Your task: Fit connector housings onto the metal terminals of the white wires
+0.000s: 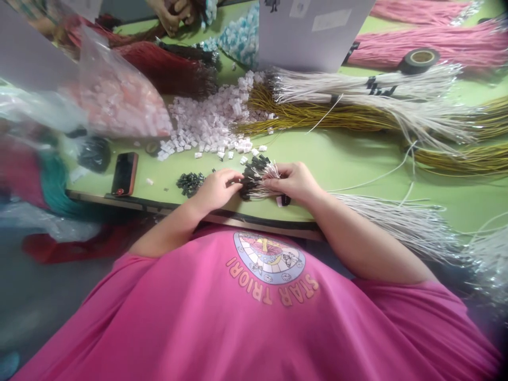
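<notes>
- A phone (124, 174) lies near the green table's (161, 177) front edge.
- A pile of small black pieces (189, 183) sits just beside the left hand (218, 188).
- That hand's fingers curl toward the black-tipped wire bundle (256, 172); I cannot tell whether they pinch anything.
- The bundle lies between both hands.
- The right hand (296, 181) grasps its white wires.

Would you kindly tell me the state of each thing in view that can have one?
Black-tipped white wire bundle: gripped in right hand
Left hand: at the bundle's black ends
Small black parts: loose, piled
White plastic connectors: loose, heaped
Clear plastic bag: filled; sealing unclear
Smartphone: face up, screen dark
Black tape roll: lying flat
Upper white wires: banded in black
Pink wires: bundled
</notes>
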`<state>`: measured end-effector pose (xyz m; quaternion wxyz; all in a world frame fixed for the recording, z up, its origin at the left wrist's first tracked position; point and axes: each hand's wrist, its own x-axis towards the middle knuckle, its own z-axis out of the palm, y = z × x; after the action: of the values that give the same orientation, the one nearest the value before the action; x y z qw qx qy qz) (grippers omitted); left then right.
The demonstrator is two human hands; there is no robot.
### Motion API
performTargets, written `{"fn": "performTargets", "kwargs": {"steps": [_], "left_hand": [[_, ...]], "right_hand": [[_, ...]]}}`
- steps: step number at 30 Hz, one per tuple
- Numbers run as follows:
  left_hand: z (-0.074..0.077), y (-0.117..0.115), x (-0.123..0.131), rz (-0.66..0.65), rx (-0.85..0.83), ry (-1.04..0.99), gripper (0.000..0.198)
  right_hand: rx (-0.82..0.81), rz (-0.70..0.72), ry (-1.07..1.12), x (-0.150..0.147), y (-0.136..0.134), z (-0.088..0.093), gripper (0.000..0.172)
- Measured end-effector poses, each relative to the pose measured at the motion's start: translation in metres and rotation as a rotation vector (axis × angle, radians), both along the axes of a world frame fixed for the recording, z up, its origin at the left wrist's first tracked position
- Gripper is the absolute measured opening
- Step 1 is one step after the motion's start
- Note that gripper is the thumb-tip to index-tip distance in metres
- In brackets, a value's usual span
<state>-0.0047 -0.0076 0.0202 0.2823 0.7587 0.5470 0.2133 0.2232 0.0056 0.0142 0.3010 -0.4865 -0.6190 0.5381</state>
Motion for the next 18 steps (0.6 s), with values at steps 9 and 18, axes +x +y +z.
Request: {"fn": "performTargets", "kwargs": {"steps": [9,18], "left_hand": [[-0.025,0.061,-0.074,0.03,-0.022,0.122,0.015],[0.01,0.025,-0.032,0.077,-0.272,-0.264,0.012]], "right_hand": [[-0.102,0.0,-0.067,-0.001,0.0,0.004,0.014],[-0.026,0.098,-0.138,-0.001,0.001,0.004,0.015]]}}
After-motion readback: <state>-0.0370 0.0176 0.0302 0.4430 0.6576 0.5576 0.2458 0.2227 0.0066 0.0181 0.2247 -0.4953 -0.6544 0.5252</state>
